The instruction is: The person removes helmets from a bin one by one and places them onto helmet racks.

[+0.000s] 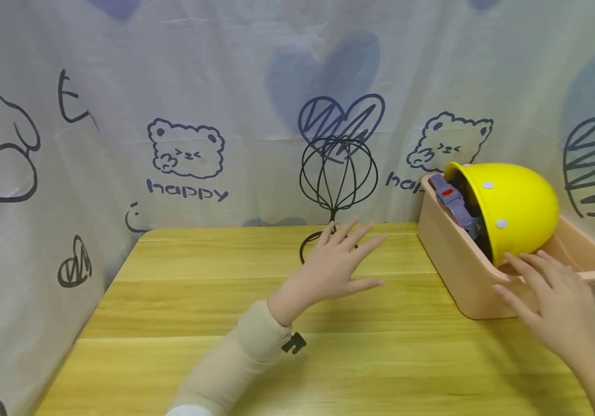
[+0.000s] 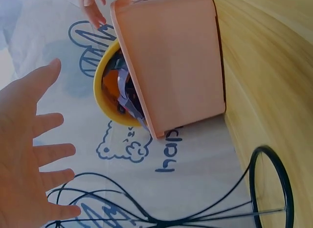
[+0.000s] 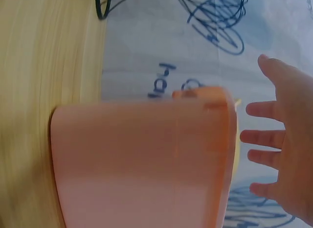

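Note:
A yellow hard hat (image 1: 523, 208) lies on its side in a peach plastic bin (image 1: 458, 271), its opening facing left and a purple strap with a red-buttoned buckle (image 1: 452, 199) hanging at the rim. My right hand (image 1: 562, 300) hovers over the bin's near edge, fingers spread and holding nothing. Over the middle of the table my left hand (image 1: 336, 260) is stretched out, palm down with fingers apart, also holding nothing. Behind it stands a black wire stand (image 1: 333, 216) with a balloon-shaped top; the hand hides part of its ring base in the head view.
The wooden table (image 1: 199, 329) reaches back to a pale curtain (image 1: 256, 69) printed with hearts and bears, which also runs along the left side. The bin stands at the table's right, angled, near the curtain.

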{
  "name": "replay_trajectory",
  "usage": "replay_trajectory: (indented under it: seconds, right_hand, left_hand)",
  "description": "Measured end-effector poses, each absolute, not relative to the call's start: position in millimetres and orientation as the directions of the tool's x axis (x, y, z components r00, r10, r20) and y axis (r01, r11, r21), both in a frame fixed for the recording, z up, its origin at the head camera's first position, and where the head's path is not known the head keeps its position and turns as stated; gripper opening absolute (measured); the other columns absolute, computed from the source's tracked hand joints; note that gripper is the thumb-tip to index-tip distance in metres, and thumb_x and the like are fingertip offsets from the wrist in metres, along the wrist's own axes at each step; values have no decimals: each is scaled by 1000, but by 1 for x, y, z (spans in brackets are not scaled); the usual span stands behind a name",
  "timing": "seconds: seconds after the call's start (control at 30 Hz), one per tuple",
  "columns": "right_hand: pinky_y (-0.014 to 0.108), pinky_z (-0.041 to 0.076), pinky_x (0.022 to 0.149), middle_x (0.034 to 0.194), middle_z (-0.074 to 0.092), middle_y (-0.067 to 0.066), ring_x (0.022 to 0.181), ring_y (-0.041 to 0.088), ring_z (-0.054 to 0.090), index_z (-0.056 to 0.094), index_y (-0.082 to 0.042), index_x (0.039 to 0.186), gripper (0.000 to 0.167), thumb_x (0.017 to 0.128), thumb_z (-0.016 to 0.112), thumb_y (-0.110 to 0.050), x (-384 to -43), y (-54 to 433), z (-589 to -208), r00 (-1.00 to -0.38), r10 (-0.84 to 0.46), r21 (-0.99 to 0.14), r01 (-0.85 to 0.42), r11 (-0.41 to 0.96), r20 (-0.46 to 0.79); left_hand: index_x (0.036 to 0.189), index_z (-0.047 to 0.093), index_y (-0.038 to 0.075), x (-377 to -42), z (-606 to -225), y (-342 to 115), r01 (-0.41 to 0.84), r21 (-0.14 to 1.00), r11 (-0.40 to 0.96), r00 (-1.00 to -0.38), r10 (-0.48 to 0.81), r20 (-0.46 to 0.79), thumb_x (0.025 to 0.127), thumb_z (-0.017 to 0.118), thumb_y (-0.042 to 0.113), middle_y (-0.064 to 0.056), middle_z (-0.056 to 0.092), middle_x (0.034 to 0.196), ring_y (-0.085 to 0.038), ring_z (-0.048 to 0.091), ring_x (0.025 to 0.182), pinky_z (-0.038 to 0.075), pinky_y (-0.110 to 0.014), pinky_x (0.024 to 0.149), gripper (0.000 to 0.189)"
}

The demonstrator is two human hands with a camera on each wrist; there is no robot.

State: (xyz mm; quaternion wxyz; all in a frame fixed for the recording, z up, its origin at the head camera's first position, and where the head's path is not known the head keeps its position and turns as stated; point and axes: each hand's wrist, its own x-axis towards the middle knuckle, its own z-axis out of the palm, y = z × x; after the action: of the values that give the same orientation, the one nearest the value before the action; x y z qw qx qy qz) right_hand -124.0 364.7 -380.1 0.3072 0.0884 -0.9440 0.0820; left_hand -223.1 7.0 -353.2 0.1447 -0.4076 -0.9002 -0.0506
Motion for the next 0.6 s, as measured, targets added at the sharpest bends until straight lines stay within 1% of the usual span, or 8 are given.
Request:
replay_trajectory:
  seconds: [0.1, 0.17, 0.27, 0.33, 0.37, 0.47, 0.5, 0.6]
  right_hand:
    - [65, 32, 105, 126, 54, 24, 120, 44, 45, 60, -7, 127, 60, 92, 57, -56, -126, 375, -380, -775, -117, -83, -213, 973, 621]
    - [63, 37, 97, 119, 57, 23, 112, 44, 48, 64, -3, 118, 66, 92, 52, -62, -129, 381, -380, -749, -136, -54, -224, 973, 648]
    - [61, 40, 86, 109, 59, 24, 102, 44, 51, 65, 2, 106, 82, 91, 36, -74, -133, 389, -379, -710, -174, -7, -244, 970, 682]
    - [59, 42, 83, 104, 61, 25, 97, 44, 53, 66, 4, 100, 92, 89, 27, -79, -135, 395, -377, -687, -193, 21, -251, 968, 701]
    - [59, 42, 82, 103, 61, 26, 96, 44, 53, 66, 4, 98, 92, 88, 28, -80, -135, 397, -377, -690, -189, 23, -242, 970, 698]
    - [59, 42, 82, 104, 59, 27, 96, 44, 51, 64, 3, 96, 87, 86, 38, -79, -134, 406, -376, -723, -161, 16, -202, 979, 672]
    - [60, 42, 81, 103, 59, 27, 96, 44, 51, 64, 3, 96, 87, 85, 39, -80, -134, 408, -376, -728, -158, 18, -196, 980, 667]
    - [61, 41, 82, 105, 56, 28, 97, 45, 50, 63, 3, 95, 82, 84, 47, -77, -134, 415, -375, -754, -141, 14, -173, 985, 641]
  left_hand:
    - [155, 20, 35, -227, -353, 17, 759, -31, 651, -610, 726, 317, 90, 44, 70, 1, 20, 163, -27, 11, 153, 20, -60, 119, 78]
    - [155, 21, 34, -229, -353, 23, 765, -30, 643, -600, 729, 328, 91, 45, 69, 1, 21, 163, -26, 11, 153, 21, -60, 118, 77]
    - [155, 21, 35, -232, -352, 32, 773, -27, 634, -591, 734, 334, 91, 44, 70, 2, 21, 163, -26, 11, 153, 21, -60, 118, 76]
    - [155, 22, 35, -234, -351, 38, 776, -31, 630, -585, 738, 335, 91, 43, 70, 2, 21, 163, -26, 12, 153, 21, -59, 119, 76]
    - [155, 22, 35, -235, -351, 42, 778, -32, 627, -583, 740, 336, 91, 43, 70, 2, 22, 163, -26, 12, 153, 21, -59, 119, 76]
    - [154, 22, 36, -239, -349, 51, 778, -46, 626, -576, 741, 346, 91, 43, 71, 2, 23, 163, -26, 14, 152, 21, -57, 119, 75]
    - [154, 22, 37, -241, -348, 54, 777, -48, 627, -576, 740, 347, 91, 43, 71, 3, 24, 162, -26, 14, 152, 20, -57, 119, 75]
    - [154, 22, 37, -246, -346, 62, 770, -62, 634, -577, 735, 355, 91, 42, 71, 3, 25, 162, -25, 15, 152, 21, -56, 120, 75]
